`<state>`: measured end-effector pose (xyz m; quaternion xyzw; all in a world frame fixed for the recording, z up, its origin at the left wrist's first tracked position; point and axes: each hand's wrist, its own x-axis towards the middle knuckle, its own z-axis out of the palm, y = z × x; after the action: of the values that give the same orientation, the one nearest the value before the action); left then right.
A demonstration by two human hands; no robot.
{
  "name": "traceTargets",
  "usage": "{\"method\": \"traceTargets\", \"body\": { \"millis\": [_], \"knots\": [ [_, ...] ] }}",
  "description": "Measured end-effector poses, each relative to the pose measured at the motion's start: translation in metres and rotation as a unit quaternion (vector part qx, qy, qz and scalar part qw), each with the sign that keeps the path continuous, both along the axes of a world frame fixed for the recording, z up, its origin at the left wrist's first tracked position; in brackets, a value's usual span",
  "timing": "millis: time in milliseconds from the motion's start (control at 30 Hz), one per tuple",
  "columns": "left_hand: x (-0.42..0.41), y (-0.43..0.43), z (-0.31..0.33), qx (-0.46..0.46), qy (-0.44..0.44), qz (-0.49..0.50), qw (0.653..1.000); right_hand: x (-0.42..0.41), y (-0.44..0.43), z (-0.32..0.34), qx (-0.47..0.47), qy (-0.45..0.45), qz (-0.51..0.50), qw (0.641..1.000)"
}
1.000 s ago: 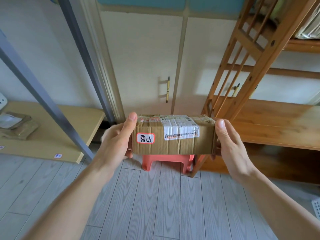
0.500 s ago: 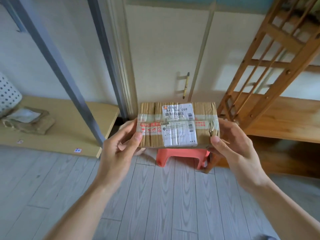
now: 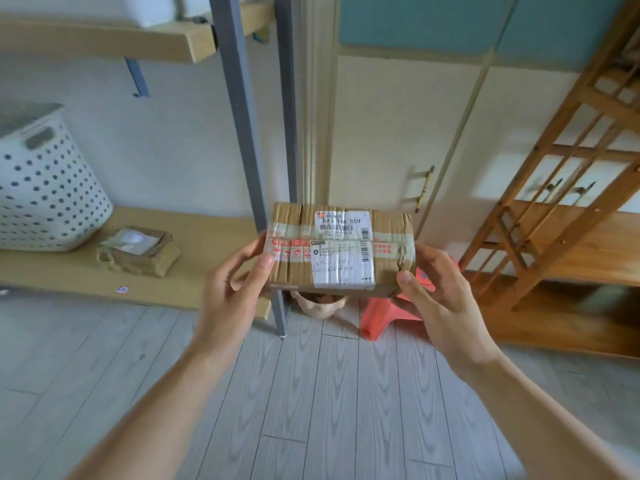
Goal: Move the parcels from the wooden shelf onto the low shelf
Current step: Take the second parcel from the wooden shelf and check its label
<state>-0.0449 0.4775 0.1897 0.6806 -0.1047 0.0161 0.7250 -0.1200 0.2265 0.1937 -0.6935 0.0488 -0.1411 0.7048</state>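
While the box [image 3: 341,252] hangs in mid-air over the floor [image 3: 311,393], both hands have it by the ends, label side tipped up toward the camera. Left hand [image 3: 230,299] on the left end: thumb pressed flat on the top face near the edge, the other fingers curled behind and under, mostly hidden. Right hand [image 3: 438,306] mirrors it on the right end, thumb on the near corner, fingers wrapped round the far side. A two-ended clamp like that makes sense: the box is long, taped all over and a bit crushed, so squeezing the short ends keeps it level and stops it twisting.

Where is it? Between the two units, clear of both. The wooden shelf [image 3: 588,251] sits to the right, its lower board bare where it shows. The low shelf [image 3: 194,258] lies to the left, and the box's left end overlaps its right edge and the grey post [image 3: 242,109] in this view, though it looks to be held in front of them rather than touching.

One parcel [image 3: 138,251] already lies flat on the low shelf, beside a white dotted basket [image 3: 45,188]. There is open board right of that parcel, a likely landing spot. Below the box, an orange stool [image 3: 391,317] and a pale bowl [image 3: 320,304] stand on the floor; a drop here would land on them.
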Motion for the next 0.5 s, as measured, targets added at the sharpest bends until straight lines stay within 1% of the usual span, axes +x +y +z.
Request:
{"method": "traceTargets", "body": {
  "millis": [100,233,267,400,467,500],
  "knots": [
    [-0.004,0.021,0.023,0.002,-0.021,0.018,1.0,-0.008,0.025,0.005,0.016,-0.016,-0.022,0.999],
    [-0.022,0.054,0.028,-0.01,-0.021,0.042,0.999,-0.013,0.057,0.017,0.012,-0.033,-0.004,0.999],
    [-0.024,0.064,0.025,-0.026,-0.018,0.045,0.998,-0.01,0.065,0.02,0.003,-0.038,-0.003,0.999],
    [-0.038,0.119,-0.009,-0.075,0.048,0.07,0.994,-0.004,0.111,0.009,-0.039,-0.036,-0.007,0.999],
    [-0.03,0.152,-0.029,-0.066,0.073,0.088,0.991,0.009,0.14,-0.01,-0.079,-0.009,0.011,0.997],
    [-0.019,0.164,-0.037,-0.044,0.083,0.097,0.991,0.018,0.151,-0.018,-0.09,0.002,0.018,0.996]
  ]
}}
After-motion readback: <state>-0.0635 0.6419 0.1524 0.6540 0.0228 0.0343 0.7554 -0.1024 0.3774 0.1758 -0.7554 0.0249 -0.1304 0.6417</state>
